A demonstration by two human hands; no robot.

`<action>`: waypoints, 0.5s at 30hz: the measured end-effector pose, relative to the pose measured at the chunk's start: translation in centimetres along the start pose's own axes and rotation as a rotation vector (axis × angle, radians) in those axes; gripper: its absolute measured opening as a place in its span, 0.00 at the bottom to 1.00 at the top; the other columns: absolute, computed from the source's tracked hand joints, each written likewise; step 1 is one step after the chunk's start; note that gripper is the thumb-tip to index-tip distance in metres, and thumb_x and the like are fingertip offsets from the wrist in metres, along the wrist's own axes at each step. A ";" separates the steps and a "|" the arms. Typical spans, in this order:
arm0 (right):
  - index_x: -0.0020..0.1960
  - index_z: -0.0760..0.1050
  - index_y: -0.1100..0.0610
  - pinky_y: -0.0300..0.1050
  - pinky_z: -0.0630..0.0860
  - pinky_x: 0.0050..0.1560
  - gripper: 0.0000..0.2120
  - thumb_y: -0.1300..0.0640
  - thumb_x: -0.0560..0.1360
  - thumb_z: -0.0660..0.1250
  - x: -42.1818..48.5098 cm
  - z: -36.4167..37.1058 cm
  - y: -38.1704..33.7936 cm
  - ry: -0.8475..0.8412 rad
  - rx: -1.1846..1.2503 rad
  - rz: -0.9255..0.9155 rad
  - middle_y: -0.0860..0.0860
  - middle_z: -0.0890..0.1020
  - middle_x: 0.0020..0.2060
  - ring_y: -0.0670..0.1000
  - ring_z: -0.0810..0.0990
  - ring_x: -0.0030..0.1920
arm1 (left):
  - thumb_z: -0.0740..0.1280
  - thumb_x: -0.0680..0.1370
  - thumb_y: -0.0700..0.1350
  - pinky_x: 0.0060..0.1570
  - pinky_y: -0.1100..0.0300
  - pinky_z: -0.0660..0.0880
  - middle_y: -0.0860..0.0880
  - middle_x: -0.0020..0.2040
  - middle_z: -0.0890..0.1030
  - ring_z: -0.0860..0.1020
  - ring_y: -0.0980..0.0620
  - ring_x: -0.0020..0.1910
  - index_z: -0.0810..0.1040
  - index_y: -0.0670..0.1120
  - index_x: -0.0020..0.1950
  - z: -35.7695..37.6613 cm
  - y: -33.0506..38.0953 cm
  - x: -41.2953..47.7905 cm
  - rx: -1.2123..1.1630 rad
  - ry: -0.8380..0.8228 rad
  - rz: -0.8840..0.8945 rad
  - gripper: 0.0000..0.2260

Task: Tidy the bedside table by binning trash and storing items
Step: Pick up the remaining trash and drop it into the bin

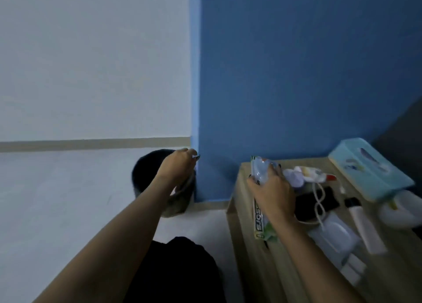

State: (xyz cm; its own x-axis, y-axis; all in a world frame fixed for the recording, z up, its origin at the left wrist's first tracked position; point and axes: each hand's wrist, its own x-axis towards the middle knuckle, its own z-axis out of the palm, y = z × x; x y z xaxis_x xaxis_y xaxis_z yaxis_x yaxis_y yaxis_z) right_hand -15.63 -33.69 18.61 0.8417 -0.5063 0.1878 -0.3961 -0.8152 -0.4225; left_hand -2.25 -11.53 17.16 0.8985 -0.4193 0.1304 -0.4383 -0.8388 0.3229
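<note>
The right hand (275,192) is gripping a scissors package (259,200), its grip clamped around the upper half of the pack. The package is standing nearly upright above the left edge of the tabletop (245,245), its lower end just over the wood. The left hand (177,169) is hovering over the dark bin (159,179), which is standing on the floor to the left of the tabletop, against the blue wall corner. Its fingers are curled together; whether they are pinching anything cannot be told. On the tabletop, to the right of the package, a black flat item (316,203), a white cable (319,202), a white tube (365,225) and a teal tissue box (370,168) are lying close together.
</note>
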 end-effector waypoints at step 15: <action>0.61 0.70 0.52 0.52 0.78 0.49 0.29 0.36 0.67 0.60 2.0 23.1 -15.5 -0.548 0.104 -0.263 0.51 0.76 0.57 0.57 0.77 0.53 | 0.57 0.81 0.50 0.51 0.49 0.76 0.44 0.61 0.77 0.76 0.43 0.58 0.73 0.45 0.65 6.1 -22.2 -2.6 -0.068 0.074 -0.461 0.16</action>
State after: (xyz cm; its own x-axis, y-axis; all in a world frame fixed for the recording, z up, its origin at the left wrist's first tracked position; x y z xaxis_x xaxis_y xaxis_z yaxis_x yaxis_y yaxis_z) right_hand 0.68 -15.60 5.03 0.9835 -0.0515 -0.1735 -0.1350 -0.8473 -0.5136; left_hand 5.00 6.03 3.90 0.9995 0.0195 0.0248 0.0072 -0.9062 0.4228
